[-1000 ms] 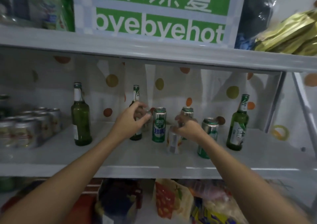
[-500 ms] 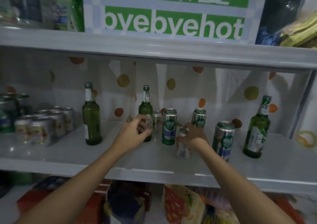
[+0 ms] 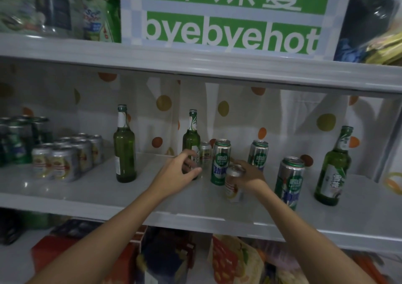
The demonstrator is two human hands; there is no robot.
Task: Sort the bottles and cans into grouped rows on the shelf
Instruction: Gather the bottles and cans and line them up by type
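Observation:
On the white shelf my left hand curls round the lower body of the middle green bottle. A small silver can stands just behind that bottle. My right hand grips another small silver can from the right side, near the shelf's front. Tall green cans stand around it: one to its left, one behind my right hand and one to the right. Two more green bottles stand apart, one at the left and one at the far right.
A block of several small silver cans sits at the shelf's left, with green cans behind them. A green "byebyehot" box rests on the upper shelf. Snack bags fill the shelf below.
My right hand has drawn the small silver can a little toward the shelf's front. My left hand stays low on the middle bottle. The view has shifted left and closer.

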